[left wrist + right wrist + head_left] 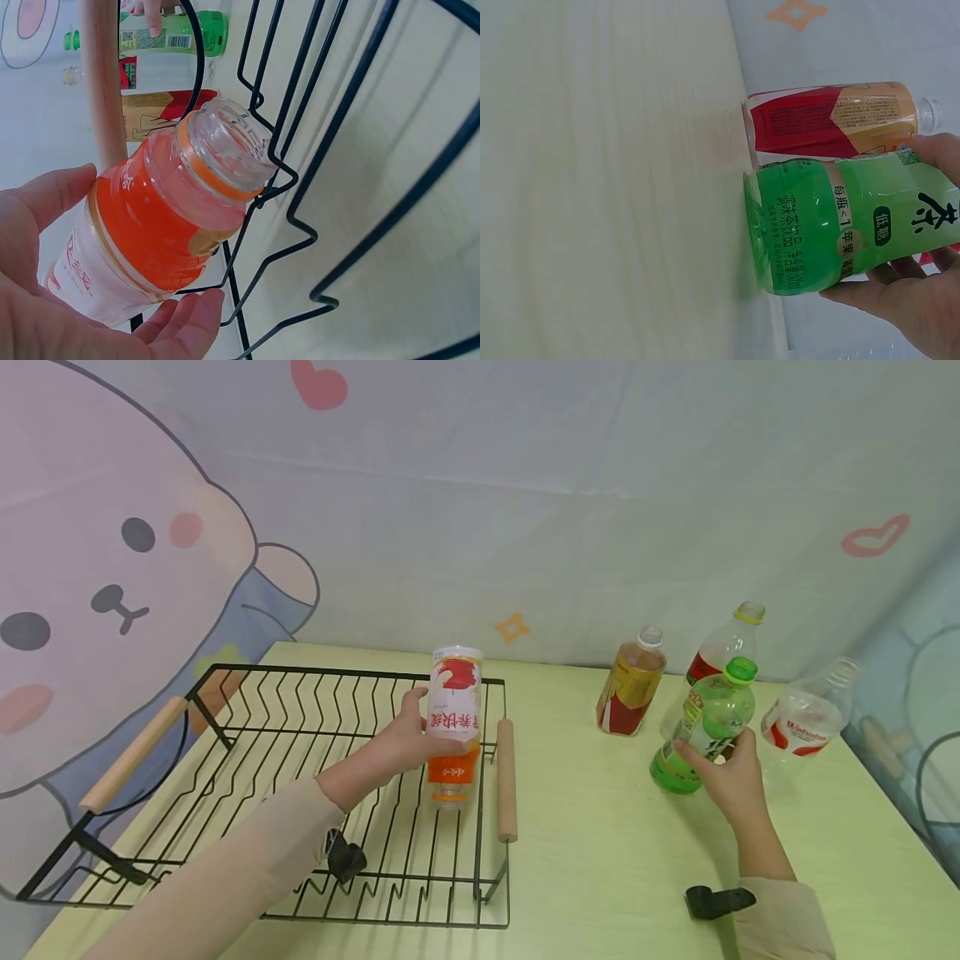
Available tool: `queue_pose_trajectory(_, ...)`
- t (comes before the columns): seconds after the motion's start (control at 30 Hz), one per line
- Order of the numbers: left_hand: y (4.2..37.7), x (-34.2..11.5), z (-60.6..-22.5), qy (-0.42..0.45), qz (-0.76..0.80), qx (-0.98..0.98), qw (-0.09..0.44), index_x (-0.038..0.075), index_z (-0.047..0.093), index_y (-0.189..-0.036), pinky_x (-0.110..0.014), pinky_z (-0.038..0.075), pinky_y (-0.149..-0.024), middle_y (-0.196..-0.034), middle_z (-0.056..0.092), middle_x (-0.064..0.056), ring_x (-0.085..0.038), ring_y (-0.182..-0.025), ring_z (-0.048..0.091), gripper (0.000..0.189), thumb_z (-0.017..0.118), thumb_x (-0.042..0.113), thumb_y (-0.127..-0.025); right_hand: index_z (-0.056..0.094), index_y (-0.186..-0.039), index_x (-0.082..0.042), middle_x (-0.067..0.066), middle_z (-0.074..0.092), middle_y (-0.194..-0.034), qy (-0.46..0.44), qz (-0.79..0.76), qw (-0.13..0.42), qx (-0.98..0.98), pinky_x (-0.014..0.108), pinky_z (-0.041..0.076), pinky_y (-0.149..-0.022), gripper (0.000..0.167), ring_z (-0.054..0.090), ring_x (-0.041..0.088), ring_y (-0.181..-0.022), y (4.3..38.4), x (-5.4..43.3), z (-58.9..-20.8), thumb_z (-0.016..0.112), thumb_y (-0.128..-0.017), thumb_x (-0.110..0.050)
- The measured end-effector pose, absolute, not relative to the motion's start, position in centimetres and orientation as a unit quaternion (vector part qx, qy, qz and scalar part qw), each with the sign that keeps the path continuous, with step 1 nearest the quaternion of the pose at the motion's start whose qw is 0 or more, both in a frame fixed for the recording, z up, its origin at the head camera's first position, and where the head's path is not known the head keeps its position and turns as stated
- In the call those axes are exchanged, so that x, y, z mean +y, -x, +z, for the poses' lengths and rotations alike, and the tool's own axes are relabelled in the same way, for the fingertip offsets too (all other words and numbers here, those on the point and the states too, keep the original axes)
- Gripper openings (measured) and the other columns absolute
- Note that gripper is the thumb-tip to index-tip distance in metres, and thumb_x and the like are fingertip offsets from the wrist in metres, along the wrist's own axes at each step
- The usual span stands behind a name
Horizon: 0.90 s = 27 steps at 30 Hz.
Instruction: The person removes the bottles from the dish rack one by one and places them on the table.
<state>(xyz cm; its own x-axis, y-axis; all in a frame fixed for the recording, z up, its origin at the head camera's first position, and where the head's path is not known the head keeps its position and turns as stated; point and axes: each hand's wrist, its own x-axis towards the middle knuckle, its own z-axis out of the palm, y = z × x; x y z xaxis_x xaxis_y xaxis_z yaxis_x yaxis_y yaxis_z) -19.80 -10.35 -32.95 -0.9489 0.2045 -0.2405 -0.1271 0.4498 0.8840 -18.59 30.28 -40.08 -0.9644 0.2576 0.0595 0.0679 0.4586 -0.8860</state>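
My left hand grips a white and orange bottle upside down over the right part of the black wire rack. Its uncapped neck points down, and in the left wrist view the clear mouth lies right at the rack's bent wires. Thumb and fingers wrap around the label. On the right, my right hand holds a green tea bottle by its middle, green cap up, slightly tilted. Its base is close to the tabletop in the right wrist view.
A red and gold bottle stands left of the green one. Behind it is a clear bottle with a red label; to the right, another clear bottle with a red and white label. The rack's wooden handles rise at both ends. A printed cloth hangs behind.
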Motion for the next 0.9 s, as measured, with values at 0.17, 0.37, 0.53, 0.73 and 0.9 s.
queue_pose_trajectory(0.17, 19.7, -10.4, -32.9, -0.03, 0.525, 0.834, 0.168, 0.011, 0.0, -0.15, -0.053, 0.045, -0.097, -0.129, 0.051, -0.02, -0.033, -0.114, 0.055, 0.101, 0.075, 0.022, -0.084, 0.008, -0.148, 0.0, 0.027, 0.023, -0.15, 0.094, 0.514, 0.092, -0.848, 0.061, 0.028, -0.107, 0.087, 0.027, 0.048, -0.137, 18.6, 30.3, -40.2, 0.064, -0.091, -0.036)
queue_pose_trajectory(0.37, 19.7, -10.4, -32.9, -0.038, 0.523, 0.833, 0.176, 0.01, 0.0, -0.149, -0.051, 0.048, -0.089, -0.126, 0.054, -0.018, -0.032, -0.113, 0.056, 0.099, 0.073, 0.023, -0.085, 0.007, -0.149, -0.002, 0.027, 0.022, -0.151, 0.094, 0.513, 0.085, -0.849, 0.062, 0.027, -0.107, 0.089, 0.026, 0.047, -0.138, 18.6, 30.4, -40.1, 0.064, -0.091, -0.037)
queue_pose_trajectory(0.53, 19.8, -10.6, -33.1, -0.04, 0.522, 0.833, 0.179, 0.011, 0.001, -0.149, -0.044, 0.051, -0.08, -0.126, 0.054, -0.018, -0.032, -0.11, 0.056, 0.097, 0.073, 0.022, -0.085, 0.007, -0.149, -0.002, 0.024, 0.024, -0.15, 0.085, 0.509, 0.097, -0.851, 0.059, 0.033, -0.104, 0.088, 0.031, 0.044, -0.135, 18.5, 30.6, -39.8, 0.064, -0.091, -0.036)
queue_pose_trajectory(0.73, 19.9, -10.6, -33.0, -0.034, 0.529, 0.828, 0.182, 0.013, 0.003, -0.149, -0.045, 0.052, -0.08, -0.125, 0.053, -0.018, -0.032, -0.109, 0.057, 0.094, 0.073, 0.019, -0.085, 0.004, -0.15, -0.005, 0.02, 0.022, -0.148, 0.082, 0.52, 0.12, -0.842, 0.053, 0.035, -0.105, 0.087, 0.033, 0.039, -0.132, 18.3, 31.0, -39.0, 0.064, -0.092, -0.031)
queue_pose_trajectory(0.9, 19.9, -10.4, -32.4, -0.029, 0.531, 0.827, 0.18, 0.013, 0.004, -0.15, -0.045, 0.053, -0.083, -0.124, 0.049, -0.02, -0.032, -0.106, 0.058, 0.096, 0.073, 0.016, -0.084, 0.006, -0.151, -0.008, 0.021, 0.021, -0.147, 0.084, 0.524, 0.14, -0.836, 0.055, 0.03, -0.109, 0.088, 0.033, 0.039, -0.135, 17.9, 31.2, -38.1, 0.066, -0.091, -0.028)
